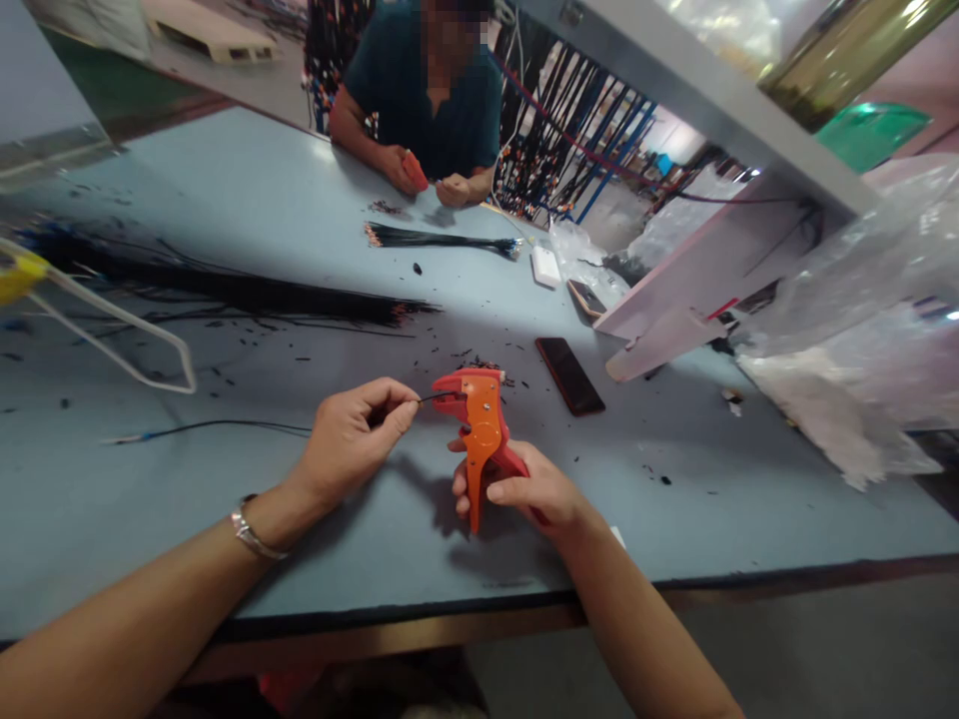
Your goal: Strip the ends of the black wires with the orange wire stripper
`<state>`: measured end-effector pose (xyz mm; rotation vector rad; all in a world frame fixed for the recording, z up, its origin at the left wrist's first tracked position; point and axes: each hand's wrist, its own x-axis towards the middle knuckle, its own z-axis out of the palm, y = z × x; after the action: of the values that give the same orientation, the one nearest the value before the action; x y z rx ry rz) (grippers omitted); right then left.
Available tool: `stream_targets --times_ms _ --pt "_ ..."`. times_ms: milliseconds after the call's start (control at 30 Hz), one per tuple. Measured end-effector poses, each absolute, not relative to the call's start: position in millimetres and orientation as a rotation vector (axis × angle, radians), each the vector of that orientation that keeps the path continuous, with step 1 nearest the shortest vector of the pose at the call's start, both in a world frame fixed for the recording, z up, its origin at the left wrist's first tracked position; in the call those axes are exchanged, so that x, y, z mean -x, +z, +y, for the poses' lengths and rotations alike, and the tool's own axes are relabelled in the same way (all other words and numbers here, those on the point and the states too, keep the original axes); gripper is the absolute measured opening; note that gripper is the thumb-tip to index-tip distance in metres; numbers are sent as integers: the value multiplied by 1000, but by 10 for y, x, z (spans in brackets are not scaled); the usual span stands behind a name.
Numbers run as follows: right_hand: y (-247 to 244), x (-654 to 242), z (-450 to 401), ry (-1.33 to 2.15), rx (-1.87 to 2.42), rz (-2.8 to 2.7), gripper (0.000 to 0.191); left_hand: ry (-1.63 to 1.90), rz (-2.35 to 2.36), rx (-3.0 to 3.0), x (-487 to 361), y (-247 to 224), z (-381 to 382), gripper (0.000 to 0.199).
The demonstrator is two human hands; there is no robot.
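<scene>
My left hand pinches a thin black cable near its end, between thumb and forefinger. Its tip reaches into the jaws of an orange and red wire stripper. Around the stripper's handles my right hand is closed, with the tool held upright above the table. The cable's other end, with a pale metal tip and a blue band, lies on the table to the left. Whether the jaws bite on the cable is too small to tell.
A long bundle of black cables lies on the left, near a white wire frame. A phone is right of the stripper. Across the table, a person holds a red tool behind a smaller cable bundle. Plastic bags sit right.
</scene>
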<state>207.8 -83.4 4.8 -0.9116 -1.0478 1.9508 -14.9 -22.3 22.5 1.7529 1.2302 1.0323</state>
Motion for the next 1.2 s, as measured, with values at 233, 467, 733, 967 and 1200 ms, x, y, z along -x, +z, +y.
stream_targets --times_ms 233,467,733,967,1200 --pt "37 -2093 -817 1971 874 -1026 56 1029 1210 -1736 158 223 -224 23" --pt "37 -2092 -823 1999 866 -1046 56 1030 1182 -1705 155 203 -224 24" --pt "41 -2088 -826 1992 850 -1082 53 1026 1139 -1684 165 206 -220 23" --pt "46 -2080 -825 1981 856 -1113 53 989 1128 -1704 174 207 -220 26" --pt "62 -2074 -829 1977 862 -1139 51 978 1124 -1717 168 222 -226 27"
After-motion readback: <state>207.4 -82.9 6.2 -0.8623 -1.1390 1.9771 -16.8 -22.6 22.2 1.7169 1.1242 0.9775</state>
